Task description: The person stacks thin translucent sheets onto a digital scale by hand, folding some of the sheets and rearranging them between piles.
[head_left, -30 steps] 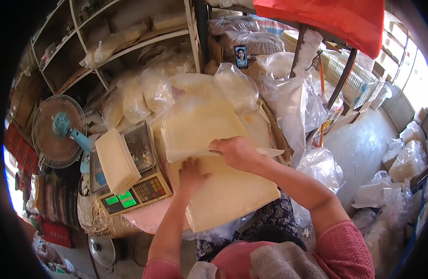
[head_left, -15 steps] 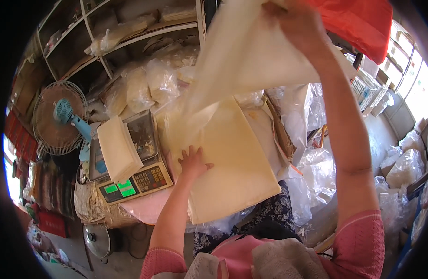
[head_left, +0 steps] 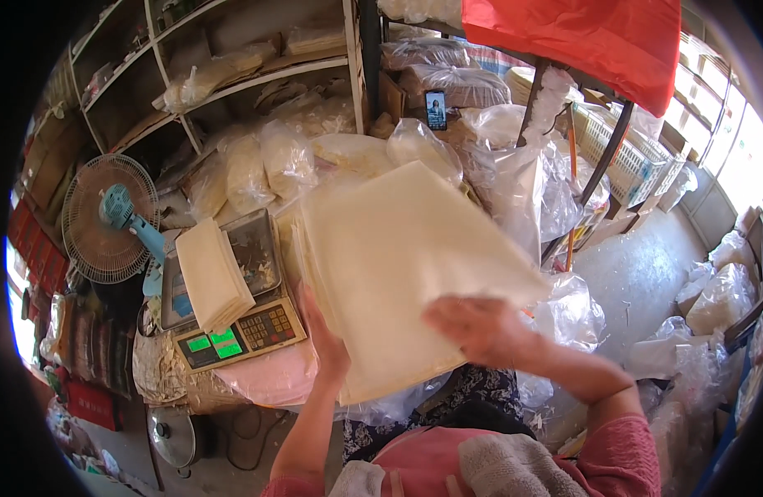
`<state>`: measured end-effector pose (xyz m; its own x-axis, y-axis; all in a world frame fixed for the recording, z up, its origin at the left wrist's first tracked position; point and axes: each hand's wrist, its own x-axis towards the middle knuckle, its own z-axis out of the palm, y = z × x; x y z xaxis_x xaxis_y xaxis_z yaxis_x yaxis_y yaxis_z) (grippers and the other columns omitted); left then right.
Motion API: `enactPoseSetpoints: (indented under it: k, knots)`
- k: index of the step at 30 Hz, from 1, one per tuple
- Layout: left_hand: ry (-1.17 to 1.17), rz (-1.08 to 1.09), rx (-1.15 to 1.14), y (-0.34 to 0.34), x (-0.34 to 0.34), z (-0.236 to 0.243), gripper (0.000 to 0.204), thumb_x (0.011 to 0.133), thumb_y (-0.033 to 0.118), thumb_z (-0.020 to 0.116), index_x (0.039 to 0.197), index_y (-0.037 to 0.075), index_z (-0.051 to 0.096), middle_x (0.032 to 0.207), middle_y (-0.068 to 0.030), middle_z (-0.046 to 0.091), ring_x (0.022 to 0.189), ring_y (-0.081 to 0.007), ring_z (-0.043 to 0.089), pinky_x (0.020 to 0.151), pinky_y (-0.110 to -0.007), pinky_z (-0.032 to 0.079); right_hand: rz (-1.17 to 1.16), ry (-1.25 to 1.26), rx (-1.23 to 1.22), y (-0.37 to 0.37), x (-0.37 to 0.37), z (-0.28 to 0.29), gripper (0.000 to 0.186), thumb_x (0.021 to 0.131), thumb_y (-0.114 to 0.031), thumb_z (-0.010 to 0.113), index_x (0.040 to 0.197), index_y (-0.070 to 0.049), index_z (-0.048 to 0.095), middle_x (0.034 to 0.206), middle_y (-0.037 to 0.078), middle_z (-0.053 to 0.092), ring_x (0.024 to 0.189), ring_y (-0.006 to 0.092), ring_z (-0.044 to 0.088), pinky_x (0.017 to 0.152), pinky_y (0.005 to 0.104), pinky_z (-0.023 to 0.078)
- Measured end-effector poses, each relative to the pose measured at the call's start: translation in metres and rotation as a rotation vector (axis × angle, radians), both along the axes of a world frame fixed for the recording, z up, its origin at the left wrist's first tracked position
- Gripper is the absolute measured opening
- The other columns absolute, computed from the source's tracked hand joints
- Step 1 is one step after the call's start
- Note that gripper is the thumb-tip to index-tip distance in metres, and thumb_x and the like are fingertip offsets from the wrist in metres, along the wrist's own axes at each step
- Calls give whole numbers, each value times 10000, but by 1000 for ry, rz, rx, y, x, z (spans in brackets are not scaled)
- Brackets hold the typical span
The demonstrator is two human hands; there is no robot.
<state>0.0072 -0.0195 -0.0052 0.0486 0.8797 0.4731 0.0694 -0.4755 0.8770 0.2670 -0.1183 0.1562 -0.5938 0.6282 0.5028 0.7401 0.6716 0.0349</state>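
At the left, a blue-and-white fan (head_left: 110,217) is seen beside the work area, and below it a lidded pan (head_left: 173,435) is seen on the floor (head_left: 220,464). A folded bundle of cream sheets (head_left: 211,277) is laid across the metal tray of a digital scale (head_left: 253,331), whose green displays are lit; pink covering is shown on the table (head_left: 265,381) just below the scale. Behind, filled clear bags (head_left: 288,161) are heaped in front of a shelf unit (head_left: 353,91). The left hand (head_left: 325,340) is set edge-on against the left side of a stack of pale yellow sheets (head_left: 361,388), with its fingers straightened and nothing seen to be gripped. The stack is placed in front of the person, and it is mostly covered by a large pale sheet (head_left: 414,248), turned askew so that its right corner is carried out past the pile. Farther back, a lit phone (head_left: 435,110) is propped among bagged goods. The right hand (head_left: 472,327) is blurred over the sheet's lower right part; whether its fingers are closed on the edge cannot be told. Above, at the right, a red cloth (head_left: 576,45) is hung, and beneath it a white plastic crate (head_left: 605,137) is seen.
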Motion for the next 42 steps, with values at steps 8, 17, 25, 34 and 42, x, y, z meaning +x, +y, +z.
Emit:
enactPoseSetpoints:
  k: [8,17,25,34,42]
  knots:
    - [887,-138,272,-17,-61,-23,452,690,-78,556,1087,107,669,1138,-75,667,1145,-249,599,1080,-489,370,-332,-375,-408,-8,55,-134,451,761,-116,585,1209,-70,623,1150,102,637,1127,262,596,1072,571,305]
    - [112,-108,-639,-34,-83,-36,218,922,100,640,1075,-55,646,936,-55,702,838,-104,635,724,-278,514,-92,1103,-951,6,111,-73,282,837,-48,736,1092,27,641,959,53,689,851,101,631,741,251,500]
    - [423,238,-679,-2,-59,-18,278,917,127,644,1154,-10,599,987,-137,647,912,-199,636,763,-335,515,-369,1242,-841,110,71,-163,337,861,-106,672,1163,27,601,932,45,683,798,65,595,690,241,484]
    - [1156,65,-16,-21,-15,-22,601,898,382,627,1390,76,467,1476,-178,390,1376,-343,348,1127,-485,247,-809,689,-657,138,58,-194,503,817,-176,658,1275,-13,529,1104,233,655,1019,402,619,880,431,503]
    - [1190,127,135,-24,-18,-38,571,911,403,585,1371,79,487,1468,-176,392,1377,-339,347,1128,-563,215,-510,173,-272,86,10,-181,503,949,-223,514,1425,-105,405,1495,183,345,1390,393,305,1091,520,323]
